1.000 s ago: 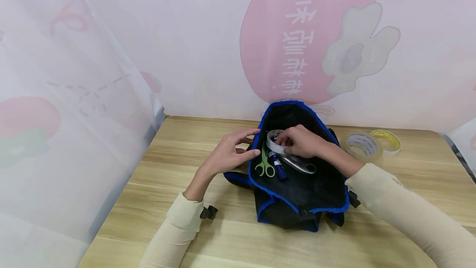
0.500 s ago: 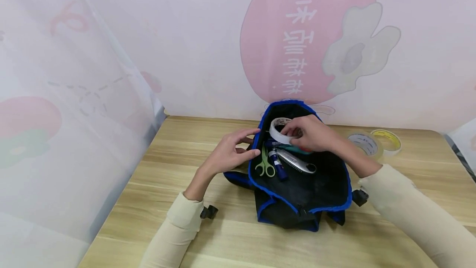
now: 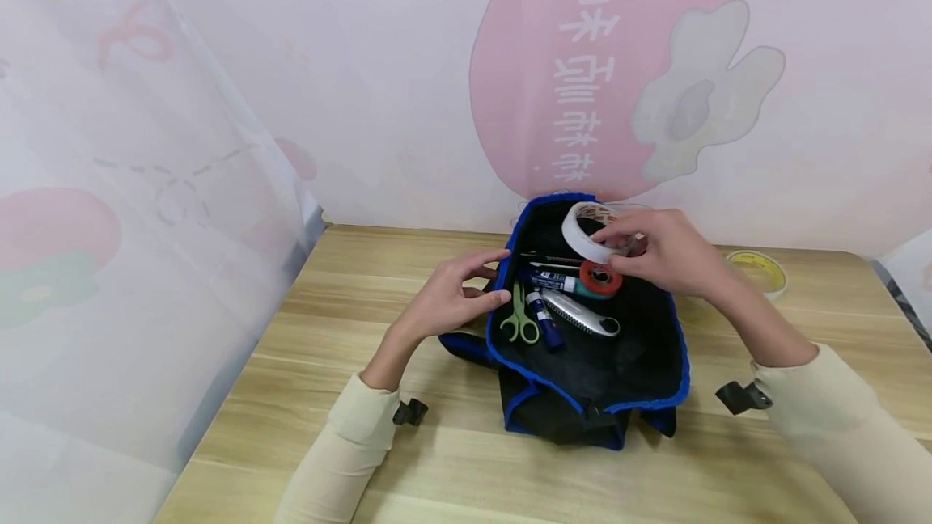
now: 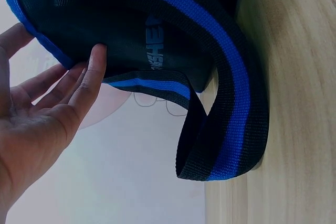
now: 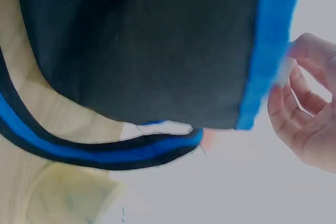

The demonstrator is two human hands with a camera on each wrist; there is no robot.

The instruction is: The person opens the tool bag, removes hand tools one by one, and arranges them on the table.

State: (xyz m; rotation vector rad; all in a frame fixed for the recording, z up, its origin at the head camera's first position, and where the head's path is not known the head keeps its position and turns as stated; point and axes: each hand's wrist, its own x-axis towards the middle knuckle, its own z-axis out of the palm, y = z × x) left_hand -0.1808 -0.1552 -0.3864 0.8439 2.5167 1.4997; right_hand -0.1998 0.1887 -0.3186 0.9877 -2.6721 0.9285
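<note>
My right hand (image 3: 666, 253) pinches a white roll of tape (image 3: 578, 241) above the far right side of an open black tool bag (image 3: 593, 378) with blue trim; in the right wrist view the bag's wall partly hides the roll. My left hand (image 3: 455, 297) holds the bag's left rim, some fingers against its outer side in the left wrist view. Inside the bag lie green-handled scissors (image 3: 520, 326), a dark blue glue-stick-like tube (image 3: 544, 320), a silver utility knife (image 3: 580, 314), a blue marker-like tube (image 3: 549, 279) and a small red roll (image 3: 600, 277).
A roll of tape with a yellow core (image 3: 759, 272) lies on the wooden table (image 3: 437, 459) at the back right. The bag's black-and-blue strap (image 4: 239, 93) loops out at its side. A printed curtain (image 3: 408, 103) hangs behind the table.
My right hand has lifted the white tape roll up and right from among the things in the bag, uncovering the red roll and the blue tube. My left hand has stayed at the rim.
</note>
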